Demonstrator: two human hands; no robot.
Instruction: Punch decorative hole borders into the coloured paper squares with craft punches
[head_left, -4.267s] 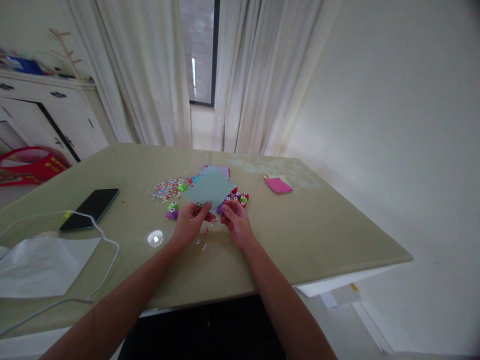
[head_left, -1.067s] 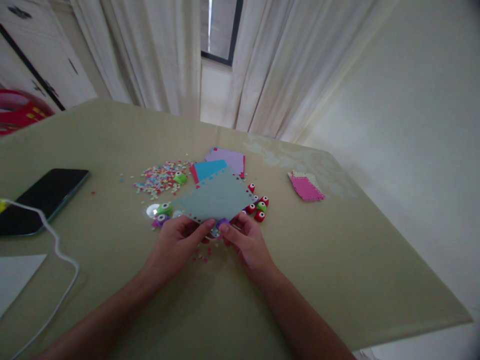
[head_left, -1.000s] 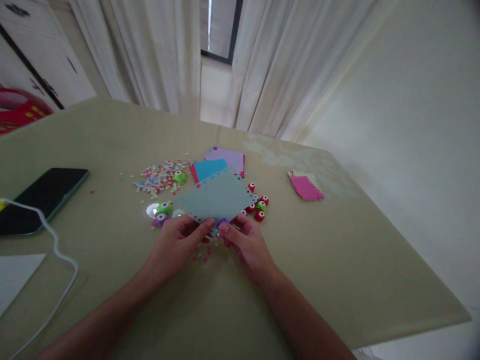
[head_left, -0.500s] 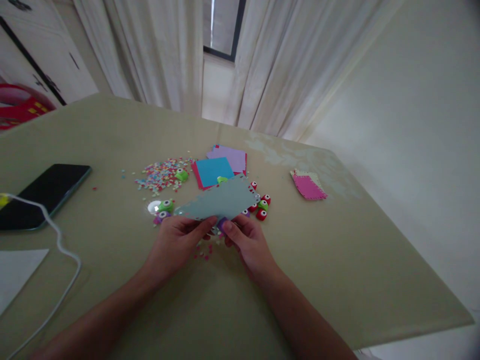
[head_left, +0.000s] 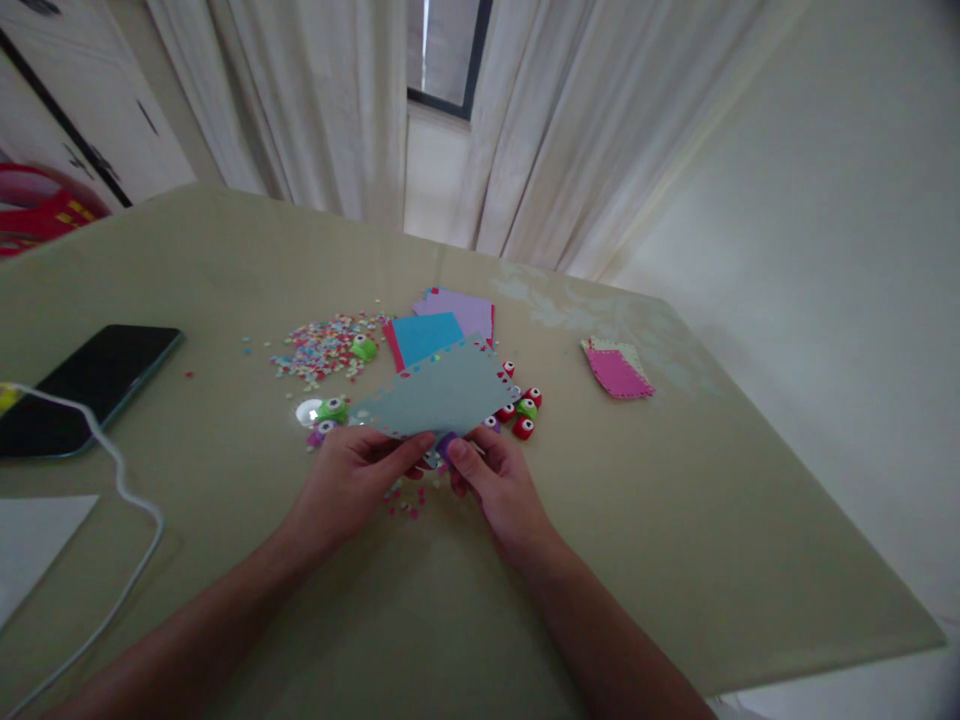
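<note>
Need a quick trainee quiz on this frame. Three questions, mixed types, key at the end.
1. Multiple choice: the left hand holds a pale grey card. What colour is the punch in the right hand?
A) Red
B) Purple
C) Green

2. True or false: the white cable lies partly over the phone.

3. Fill in: as pictured, the bright pink paper lies to the ____ of the blue paper.

Key: 1. B; 2. True; 3. right
</note>
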